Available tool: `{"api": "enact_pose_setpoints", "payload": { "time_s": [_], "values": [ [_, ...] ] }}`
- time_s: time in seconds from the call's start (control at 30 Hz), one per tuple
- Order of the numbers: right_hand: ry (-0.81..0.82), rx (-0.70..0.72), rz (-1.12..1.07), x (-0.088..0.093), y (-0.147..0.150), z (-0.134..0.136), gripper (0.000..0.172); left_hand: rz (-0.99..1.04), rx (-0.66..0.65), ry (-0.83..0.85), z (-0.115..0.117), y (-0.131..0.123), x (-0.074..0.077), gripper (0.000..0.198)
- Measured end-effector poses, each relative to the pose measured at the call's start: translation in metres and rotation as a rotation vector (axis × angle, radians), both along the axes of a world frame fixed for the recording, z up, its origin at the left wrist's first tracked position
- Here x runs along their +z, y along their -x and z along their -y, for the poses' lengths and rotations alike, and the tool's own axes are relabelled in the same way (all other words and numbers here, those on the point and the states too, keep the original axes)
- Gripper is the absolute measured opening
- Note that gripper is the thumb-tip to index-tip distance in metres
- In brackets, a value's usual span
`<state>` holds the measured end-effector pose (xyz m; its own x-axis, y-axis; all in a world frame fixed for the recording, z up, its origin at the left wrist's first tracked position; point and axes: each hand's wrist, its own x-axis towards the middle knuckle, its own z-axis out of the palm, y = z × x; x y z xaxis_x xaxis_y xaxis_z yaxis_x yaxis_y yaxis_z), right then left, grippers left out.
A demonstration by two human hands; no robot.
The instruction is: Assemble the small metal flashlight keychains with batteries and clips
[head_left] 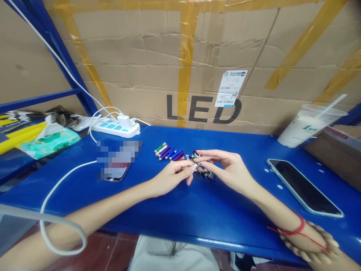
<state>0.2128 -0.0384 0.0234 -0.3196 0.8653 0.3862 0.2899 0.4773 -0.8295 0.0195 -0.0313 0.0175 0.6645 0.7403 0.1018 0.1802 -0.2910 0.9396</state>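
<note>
"One huge cardboard box (135,56) filled my far view, behind the blue table (158,218)," I said.

"And the power strip (115,128)?"

"Far left, probably set there to free the near space."

"What were the hands doing?"

"They met near the middle. From my remote seat I saw the left hand (167,177) drawn into a pinch, thumb against fingers. The right hand (232,168) was partly open, fingers forward; I couldn't tell whether it gripped anything."

"Anything smaller?"

"Coloured tubes (169,153) lay side by side just beyond the left hand, perhaps so none rolled away. The left pinch held a silver piece (196,165), likely to steady it for the right thumb at its right end. Metal clips (208,174) lay by that thumb, handily close, I judged."
</note>
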Motion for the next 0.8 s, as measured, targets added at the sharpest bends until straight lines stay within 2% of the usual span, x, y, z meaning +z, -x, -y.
{"api": "enact_pose_setpoints", "payload": {
  "time_s": [0.33,0.47,0.63,0.8],
  "values": [
    [0.119,-0.035,-0.033,-0.0007,-0.0005,-0.0035,0.043,0.055,-0.017,-0.014,0.0008,0.0011,-0.0067,0.028],
    [0.157,-0.022,0.03,0.0025,0.0004,-0.0045,0.026,0.111,-0.003,-0.01,0.002,0.0011,-0.0067,0.025],
    [0.144,0.005,0.074,0.0025,0.0015,-0.0041,0.023,0.028,0.05,-0.099,0.002,0.0019,-0.0033,0.025],
    [0.199,0.045,0.044,0.003,0.0006,-0.0039,0.021,0.001,0.015,0.005,0.0029,0.0035,-0.0043,0.03]
  ]
}}
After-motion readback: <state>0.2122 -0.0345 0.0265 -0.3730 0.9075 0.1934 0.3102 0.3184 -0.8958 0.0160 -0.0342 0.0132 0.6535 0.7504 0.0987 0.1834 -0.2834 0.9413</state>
